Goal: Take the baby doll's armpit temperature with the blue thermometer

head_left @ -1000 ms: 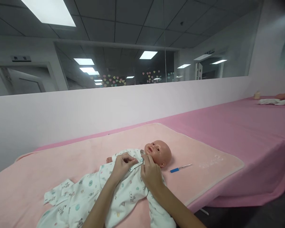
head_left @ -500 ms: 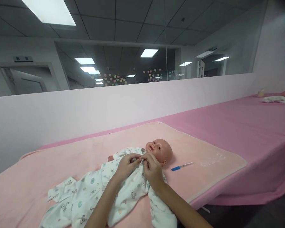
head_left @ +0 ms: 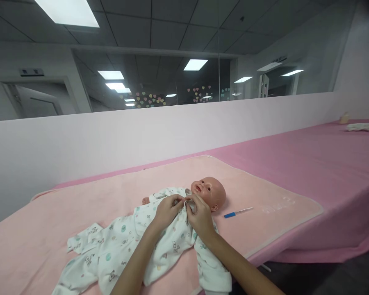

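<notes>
A baby doll (head_left: 213, 191) lies on its back, its head to the right. It wears a white printed romper (head_left: 123, 241) whose legs spread toward the lower left. At the neck opening, my left hand (head_left: 169, 211) pinches the edge of the romper's front. My right hand (head_left: 199, 215) meets it there, thumb and fingers closed on the same cloth just below the doll's chin. Any fastener between the fingertips is too small to make out. One small doll hand (head_left: 145, 200) shows at the end of the far sleeve.
Beneath the doll is a peach blanket (head_left: 273, 229) on a pink table cover (head_left: 295, 164). A thermometer with a blue end (head_left: 230, 214) lies right of the doll's head. Folded white cloth (head_left: 361, 127) and a small bottle (head_left: 344, 118) are at the far right. A white wall (head_left: 160, 131) runs behind.
The view has shifted slightly, so the scene sits a little further right. Both hands stay at the romper's neckline, with the right fingers slightly rearranged on the cloth.
</notes>
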### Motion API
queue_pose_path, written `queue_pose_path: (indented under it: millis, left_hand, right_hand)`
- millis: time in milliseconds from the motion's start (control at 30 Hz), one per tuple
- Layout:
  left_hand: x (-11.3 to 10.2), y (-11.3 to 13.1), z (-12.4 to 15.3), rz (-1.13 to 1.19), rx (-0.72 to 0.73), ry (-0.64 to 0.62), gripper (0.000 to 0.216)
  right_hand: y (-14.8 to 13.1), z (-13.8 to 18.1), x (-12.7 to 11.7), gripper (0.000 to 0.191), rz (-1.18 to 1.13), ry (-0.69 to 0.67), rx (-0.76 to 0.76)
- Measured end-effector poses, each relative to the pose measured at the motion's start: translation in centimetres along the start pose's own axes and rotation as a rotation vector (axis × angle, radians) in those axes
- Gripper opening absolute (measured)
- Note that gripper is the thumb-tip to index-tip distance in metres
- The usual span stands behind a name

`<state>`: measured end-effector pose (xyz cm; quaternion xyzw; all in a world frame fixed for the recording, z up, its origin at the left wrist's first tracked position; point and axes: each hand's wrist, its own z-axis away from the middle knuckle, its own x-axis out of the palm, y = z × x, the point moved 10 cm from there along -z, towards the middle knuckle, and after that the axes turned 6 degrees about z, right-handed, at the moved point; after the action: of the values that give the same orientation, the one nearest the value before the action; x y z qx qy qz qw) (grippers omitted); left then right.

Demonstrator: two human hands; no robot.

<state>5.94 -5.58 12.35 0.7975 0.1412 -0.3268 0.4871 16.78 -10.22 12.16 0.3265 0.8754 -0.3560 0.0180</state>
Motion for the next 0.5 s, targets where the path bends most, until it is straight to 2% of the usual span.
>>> queue_pose_path:
  millis: [300, 500]
  left_hand:
    - [0.6, -1.1, -0.4, 0.212, -0.009, -0.037, 0.037]
    - [0.4, 0.0, -0.1, 0.259, 0.022, -0.051, 0.037]
  right_hand:
    - [-0.1, 0.1, 0.2, 0.018, -0.018, -0.015, -0.025]
    - [0.1, 0.0, 0.2, 0.018, -0.045, -0.016, -0.019]
